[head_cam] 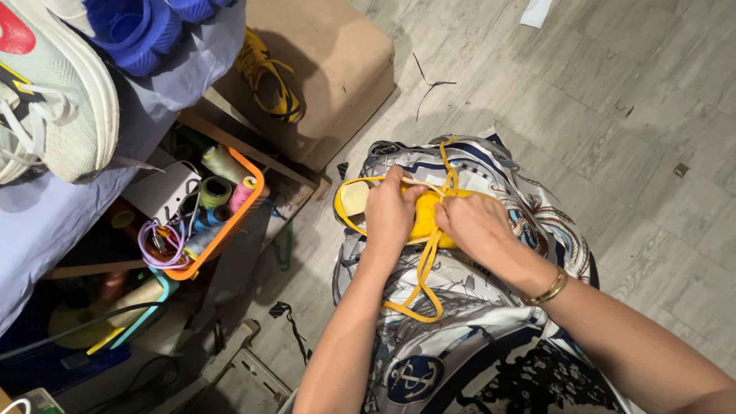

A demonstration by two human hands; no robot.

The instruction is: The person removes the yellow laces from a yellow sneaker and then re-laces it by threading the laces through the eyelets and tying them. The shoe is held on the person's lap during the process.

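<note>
Both hands work a yellow shoe point(426, 218) on the patterned lap cloth point(460, 307): left hand point(389, 215) steadies it, right hand point(474, 224) grip pinching yellow lace point(423, 280) to thread it.

Left hand point(389, 211) and right hand point(475, 224) grip yellow sandal point(424, 218) on patterned lap cloth point(460, 314); yellow straps point(423, 287) dangle. Orange basket point(244, 203) of thread spools at left.

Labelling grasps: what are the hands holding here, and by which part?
Both hands grip a yellow shoe on the lap. The left hand holds its toe-side upper; the right hand covers the other end, by the yellow straps. Exact finger contact is hidden.
</note>
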